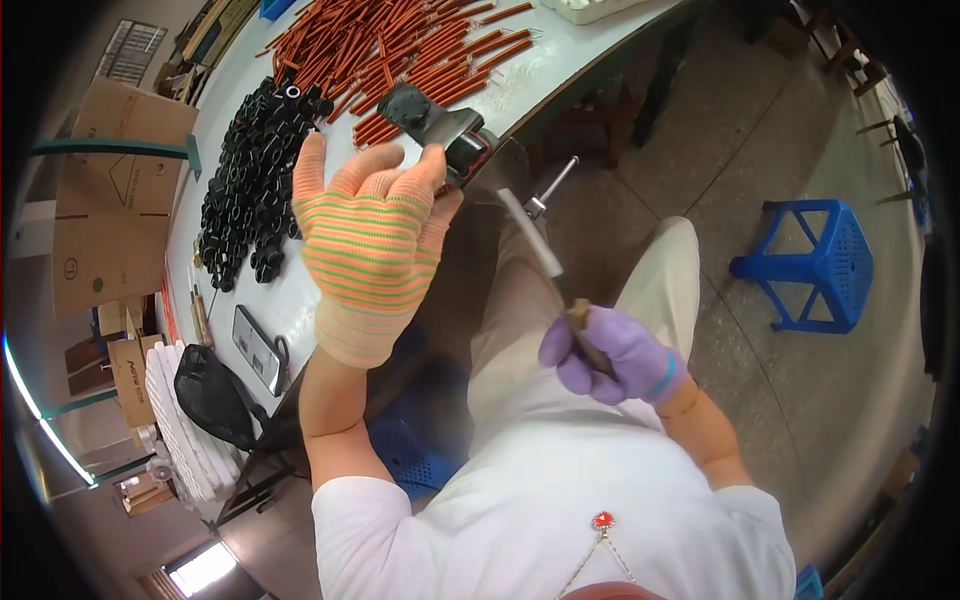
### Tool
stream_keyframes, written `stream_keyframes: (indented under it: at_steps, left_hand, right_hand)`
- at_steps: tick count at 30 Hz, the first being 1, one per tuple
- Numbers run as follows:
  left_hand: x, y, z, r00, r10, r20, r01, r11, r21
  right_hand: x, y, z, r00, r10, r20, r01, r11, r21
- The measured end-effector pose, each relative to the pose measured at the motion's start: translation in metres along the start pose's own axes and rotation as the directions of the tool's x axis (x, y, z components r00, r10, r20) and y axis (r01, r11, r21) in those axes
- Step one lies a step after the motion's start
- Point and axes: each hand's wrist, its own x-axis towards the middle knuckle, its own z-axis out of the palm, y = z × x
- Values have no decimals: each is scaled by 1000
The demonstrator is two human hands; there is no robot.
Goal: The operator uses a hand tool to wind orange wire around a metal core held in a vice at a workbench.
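Observation:
My left hand (370, 245), in an orange and green striped knit glove, is raised by the table edge. Its thumb and index finger are bent against a black fixture (468, 150) there, the little finger sticks out, and whatever lies under the fingertips is hidden. A dark curved piece (408, 108) sits on the fixture's far side. In a purple glove, my right hand (625, 355) is closed round the wooden handle of a flat-bladed tool (532, 238). Its pale blade, slightly blurred, points up and left toward a metal crank rod (557, 185) below the fixture.
Black ring-like parts (250, 185) lie heaped on the white table (290, 310), with orange-brown rods (350, 45) beyond. A phone-like device (258, 350) and a black bag (212, 395) are at the left. Cardboard boxes (120, 190) stand farther left, a blue stool (825, 265) right.

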Motion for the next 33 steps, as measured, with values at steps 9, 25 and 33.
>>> stream_keyframes:
  at_steps: [9,25,33]
  left_hand:
    - [8,9,-20,629,-474,616,760,541,-359]
    - [11,41,23,940,301,159,-243,921,-306]
    - [-38,36,-32,998,58,25,-12,563,-826]
  right_hand:
    - [46,8,-20,867,-115,485,-84,925,370]
    - [-138,26,18,879,-290,-378,-127,623,-772]
    - [-8,-30,36,750,-436,-498,179,858,-481]
